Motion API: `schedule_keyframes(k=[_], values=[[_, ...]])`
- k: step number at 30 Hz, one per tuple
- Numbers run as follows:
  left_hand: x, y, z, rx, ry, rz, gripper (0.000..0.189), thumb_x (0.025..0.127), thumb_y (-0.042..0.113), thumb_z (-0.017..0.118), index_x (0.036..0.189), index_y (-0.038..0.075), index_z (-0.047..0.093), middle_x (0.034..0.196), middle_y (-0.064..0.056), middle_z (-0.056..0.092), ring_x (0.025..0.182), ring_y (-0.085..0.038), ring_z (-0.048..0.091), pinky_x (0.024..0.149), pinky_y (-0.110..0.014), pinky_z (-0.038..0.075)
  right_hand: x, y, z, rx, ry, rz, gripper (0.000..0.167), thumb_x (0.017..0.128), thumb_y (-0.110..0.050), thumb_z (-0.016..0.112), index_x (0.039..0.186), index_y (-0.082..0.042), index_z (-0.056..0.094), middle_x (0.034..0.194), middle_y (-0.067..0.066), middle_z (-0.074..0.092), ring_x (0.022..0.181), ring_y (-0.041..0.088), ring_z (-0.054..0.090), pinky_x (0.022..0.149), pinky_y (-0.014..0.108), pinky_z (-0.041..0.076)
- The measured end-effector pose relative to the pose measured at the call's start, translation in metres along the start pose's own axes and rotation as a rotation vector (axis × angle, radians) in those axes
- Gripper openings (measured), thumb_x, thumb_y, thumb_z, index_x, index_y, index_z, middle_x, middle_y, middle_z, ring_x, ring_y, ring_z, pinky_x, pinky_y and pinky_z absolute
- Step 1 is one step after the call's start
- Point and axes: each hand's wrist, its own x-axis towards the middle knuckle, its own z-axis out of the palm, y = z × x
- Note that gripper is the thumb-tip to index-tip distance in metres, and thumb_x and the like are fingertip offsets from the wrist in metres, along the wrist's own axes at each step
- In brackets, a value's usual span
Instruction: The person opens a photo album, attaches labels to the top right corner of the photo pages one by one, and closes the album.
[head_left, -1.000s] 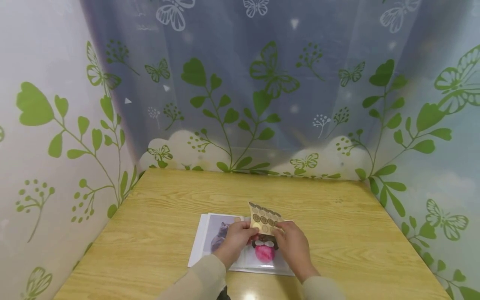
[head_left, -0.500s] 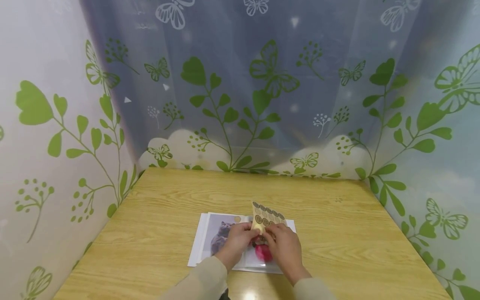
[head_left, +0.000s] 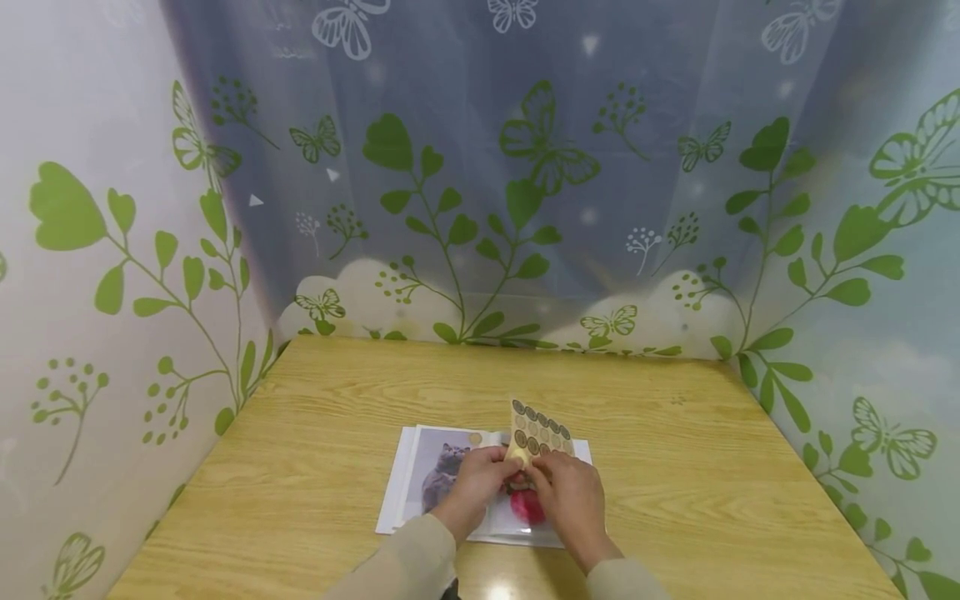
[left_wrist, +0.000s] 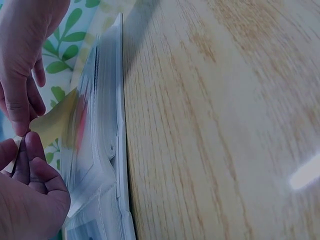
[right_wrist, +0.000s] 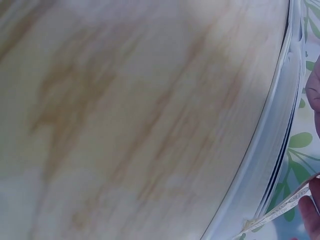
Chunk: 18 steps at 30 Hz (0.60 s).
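A tan sheet of round stickers point(head_left: 542, 429), printed in rows of dark and pale circles, is raised at a tilt above an open photo album point(head_left: 390, 500). My left hand point(head_left: 476, 483) pinches the sheet near its lower left corner. Close beside it, my right hand point(head_left: 572, 496) pinches the lower edge, the fingertips of both hands nearly meeting. A grey cat photo point(head_left: 441, 471) fills the album's left page, with a round tan sticker point(head_left: 476, 438) near its top. On the right page, a picture with a pink ball shape point(head_left: 528, 505) is partly hidden by my hands.
The album lies on a wood-grain table point(head_left: 337, 392). Its stacked clear sleeves point(left_wrist: 102, 115) show from the side in the left wrist view. Curtains with green leaves and butterflies point(head_left: 465, 233) enclose the table at the back and both sides.
My right hand has moved left along the sheet, toward my left hand. The sticker sheet has turned and shifted slightly right. The album stays in place.
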Motion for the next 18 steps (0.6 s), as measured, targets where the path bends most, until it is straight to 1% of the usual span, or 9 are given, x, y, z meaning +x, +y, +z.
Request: schedule_keyframes(k=[4,9,14,18], values=[[0.001,-0.0004,0.0001,-0.008,-0.012,-0.011,0.013,0.09,0.002,0.066,0.091,-0.011,0.068,0.071,-0.004,0.068,0.065,-0.01,0.058,0.057,-0.022,0.041,0.0006,-0.0012,-0.001,-0.003,-0.02,0.006,0.011,0.085,-0.023,0.078,0.086,-0.013,0.075,0.085,0.003,0.073,0.078,0.025,0.068,0.074,0.045,0.053],[0.0017,0.0002,-0.0001,-0.011,-0.021,-0.027,0.014,0.09,0.002,0.066,0.093,-0.011,0.068,0.071,-0.004,0.068,0.065,-0.01,0.059,0.058,-0.022,0.042,0.0013,-0.0022,-0.0017,0.007,-0.054,0.033,0.01,0.087,-0.022,0.075,0.086,-0.012,0.076,0.083,0.002,0.072,0.077,0.024,0.068,0.071,0.043,0.054],[0.0018,-0.0007,0.0001,-0.008,-0.024,-0.021,0.014,0.091,0.002,0.066,0.094,-0.011,0.068,0.073,-0.006,0.069,0.066,-0.011,0.06,0.058,-0.023,0.043,0.0012,-0.0029,-0.0018,0.05,-0.08,0.09,0.008,0.088,-0.02,0.074,0.087,-0.012,0.077,0.087,0.002,0.073,0.079,0.024,0.069,0.068,0.043,0.055],[0.0029,-0.0021,0.0003,-0.024,-0.034,-0.026,0.014,0.091,0.002,0.065,0.093,-0.011,0.067,0.073,-0.005,0.069,0.066,-0.011,0.06,0.059,-0.023,0.045,0.0017,-0.0042,-0.0026,0.101,-0.095,0.149,0.007,0.087,-0.017,0.074,0.087,-0.011,0.077,0.088,0.003,0.073,0.079,0.025,0.069,0.066,0.043,0.055]])
